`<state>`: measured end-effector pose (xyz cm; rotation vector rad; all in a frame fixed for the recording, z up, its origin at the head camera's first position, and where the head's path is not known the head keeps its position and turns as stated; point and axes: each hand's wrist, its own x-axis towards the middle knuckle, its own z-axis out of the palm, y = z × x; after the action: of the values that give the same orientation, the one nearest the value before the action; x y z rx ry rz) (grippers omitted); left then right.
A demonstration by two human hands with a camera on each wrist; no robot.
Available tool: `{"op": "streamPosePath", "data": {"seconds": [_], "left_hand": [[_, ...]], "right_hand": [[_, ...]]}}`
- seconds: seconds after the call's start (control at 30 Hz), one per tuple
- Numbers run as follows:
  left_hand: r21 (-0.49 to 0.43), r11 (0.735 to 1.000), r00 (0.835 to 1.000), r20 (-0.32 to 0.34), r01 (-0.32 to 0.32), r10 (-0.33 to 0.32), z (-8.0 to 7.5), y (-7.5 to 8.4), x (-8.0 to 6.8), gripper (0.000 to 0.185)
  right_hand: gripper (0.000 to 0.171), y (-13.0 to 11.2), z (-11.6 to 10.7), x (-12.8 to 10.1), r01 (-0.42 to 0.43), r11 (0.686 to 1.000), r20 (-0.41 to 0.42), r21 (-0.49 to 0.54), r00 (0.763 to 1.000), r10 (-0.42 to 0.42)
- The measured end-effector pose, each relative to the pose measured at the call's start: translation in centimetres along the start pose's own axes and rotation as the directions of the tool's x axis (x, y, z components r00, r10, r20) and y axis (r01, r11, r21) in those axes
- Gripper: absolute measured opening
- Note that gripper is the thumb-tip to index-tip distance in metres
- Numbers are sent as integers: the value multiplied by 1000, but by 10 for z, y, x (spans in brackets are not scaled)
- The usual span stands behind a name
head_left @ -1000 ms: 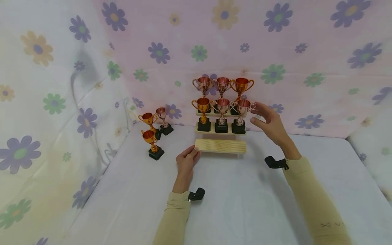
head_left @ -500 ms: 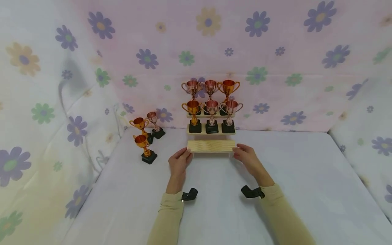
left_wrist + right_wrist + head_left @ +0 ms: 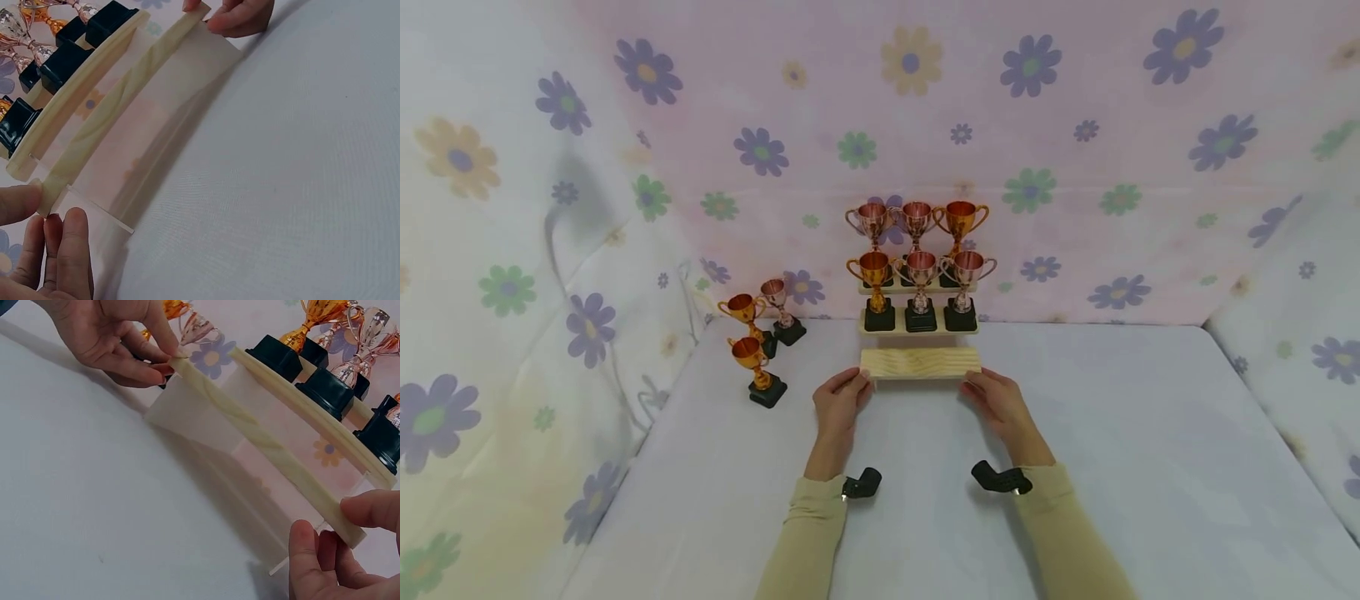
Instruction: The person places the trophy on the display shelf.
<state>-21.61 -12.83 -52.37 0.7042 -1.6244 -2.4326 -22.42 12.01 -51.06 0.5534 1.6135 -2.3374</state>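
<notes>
A tiered display stand carries wooden shelf boards on clear side panels. My left hand [image 3: 837, 410] pinches the left end of its bare lowest board [image 3: 921, 363], thumb on top and fingers below. At the opposite end, my right hand [image 3: 1004, 410] pinches the same board. On the middle board [image 3: 891, 326] stand a gold trophy cup [image 3: 874, 271] and two rose-coloured trophy cups [image 3: 921, 268]. Behind them, the top board holds two rose cups [image 3: 872, 222] and a copper-gold cup [image 3: 961, 220]. A clear panel [image 3: 103, 211] reaches down to the table below the board.
Left of the stand, two gold trophy cups [image 3: 748, 353] and a rose one [image 3: 782, 308] stand close together on the white-covered table [image 3: 917, 508]. Flower-patterned cloth [image 3: 820, 100] hangs behind and at the sides.
My right hand has come down from beside the right-hand middle-tier cup and taken hold of the lowest board's right end. My left hand stays on the left end. The head view has shifted slightly.
</notes>
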Motion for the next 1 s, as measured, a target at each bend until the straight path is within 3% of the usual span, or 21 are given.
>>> {"op": "streamPosePath", "data": {"seconds": [0.2,0.47,0.57,0.67,0.77,0.87,0.93,1.0], "left_hand": [[15,1000,1000,-7,0,0,-2,0,-2,22],[18,1000,1000,26,16,-16,-2,1,0,27],[69,997,997,62,32,-36,-7,6,2,33],[178,984,990,134,20,-45,-21,15,6,38],[321,947,966,247,-12,-71,-43,29,8,40],[448,892,923,367,-65,-117,-70,45,5,44],[494,863,897,422,-107,-131,-88,54,1,46],[536,833,882,449,-140,-141,-106,64,-4,48]], "right_hand": [[58,3,0,2,1,1000,-26,19,1000,0],[56,4,1,1,65,997,-85,53,995,-60],[56,3,2,1,84,994,-96,63,992,-78],[57,2,5,0,86,993,-93,75,993,-79],[58,2,7,-2,85,992,-95,91,993,-77],[58,4,7,-2,88,991,-98,97,992,-79],[58,4,7,-2,96,990,-100,101,991,-86],[58,4,7,-2,99,990,-105,99,991,-89]]}}
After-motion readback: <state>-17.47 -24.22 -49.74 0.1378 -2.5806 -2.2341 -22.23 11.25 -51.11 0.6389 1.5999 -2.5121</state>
